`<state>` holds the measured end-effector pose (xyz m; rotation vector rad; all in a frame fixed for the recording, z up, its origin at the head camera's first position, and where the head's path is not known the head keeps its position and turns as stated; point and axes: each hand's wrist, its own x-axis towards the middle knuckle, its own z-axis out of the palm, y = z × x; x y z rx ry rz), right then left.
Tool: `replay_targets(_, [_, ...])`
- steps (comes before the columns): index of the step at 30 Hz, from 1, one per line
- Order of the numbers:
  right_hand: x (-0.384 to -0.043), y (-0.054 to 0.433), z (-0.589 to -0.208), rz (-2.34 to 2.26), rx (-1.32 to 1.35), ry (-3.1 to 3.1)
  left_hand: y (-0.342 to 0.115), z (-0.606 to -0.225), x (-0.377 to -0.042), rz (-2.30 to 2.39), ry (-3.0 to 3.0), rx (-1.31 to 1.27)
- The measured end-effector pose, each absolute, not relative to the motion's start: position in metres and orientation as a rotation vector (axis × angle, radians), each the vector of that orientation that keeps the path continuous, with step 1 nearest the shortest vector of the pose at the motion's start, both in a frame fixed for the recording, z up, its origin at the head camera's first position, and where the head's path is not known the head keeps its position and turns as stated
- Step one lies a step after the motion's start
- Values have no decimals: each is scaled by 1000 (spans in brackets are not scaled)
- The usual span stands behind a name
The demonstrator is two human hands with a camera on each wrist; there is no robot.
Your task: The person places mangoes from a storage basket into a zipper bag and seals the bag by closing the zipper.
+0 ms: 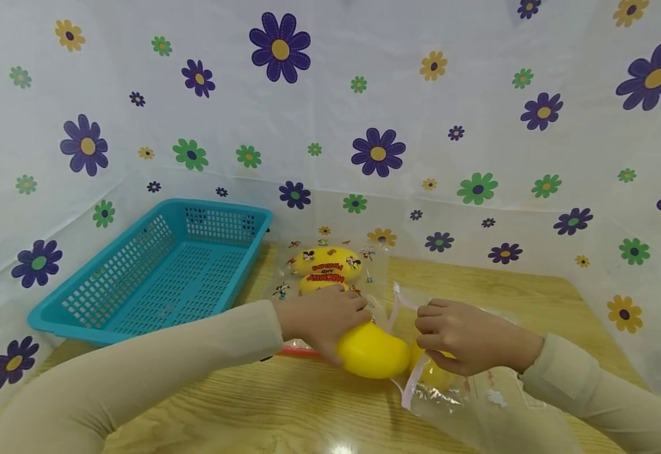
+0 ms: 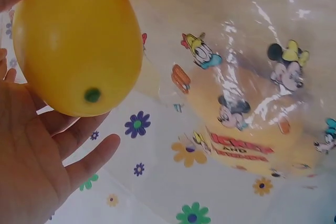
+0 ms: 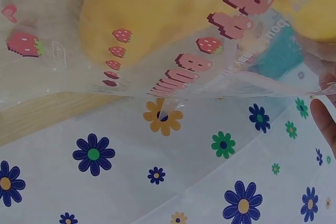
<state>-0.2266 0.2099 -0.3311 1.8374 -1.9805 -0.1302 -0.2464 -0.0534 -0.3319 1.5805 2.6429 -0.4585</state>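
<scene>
My left hand [image 1: 324, 318] grips a smooth yellow toy mango [image 1: 372, 353] at the mouth of a clear zip bag [image 1: 460, 410]. A green stem spot shows on this mango in the left wrist view. The bag has a pale pink zip strip, and my right hand [image 1: 466, 334] pinches its edge. Inside it lies another yellow mango [image 1: 435, 376]; in the right wrist view, strawberry prints cover the plastic. Beneath and beyond my left hand lies a second clear bag [image 2: 231, 35], with cartoon prints, a red zip edge and yellow fruits [image 1: 336, 257] inside.
A turquoise plastic basket [image 1: 194, 277] with slotted walls stands at the back left of the wooden table [image 1: 285, 403]. Behind and along the sides hangs a white sheet [image 1: 330, 101] printed with flowers.
</scene>
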Motion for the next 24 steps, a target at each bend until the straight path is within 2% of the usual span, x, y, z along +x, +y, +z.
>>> replay_targets(13, [-227, 210, -331, -137, 1835, -1996, -25, -352, -246, -517, 2669, 1618])
replay_targets(24, [-228, 210, -332, -139, 1823, -2015, -16, -368, -251, -396, 2760, 1537])
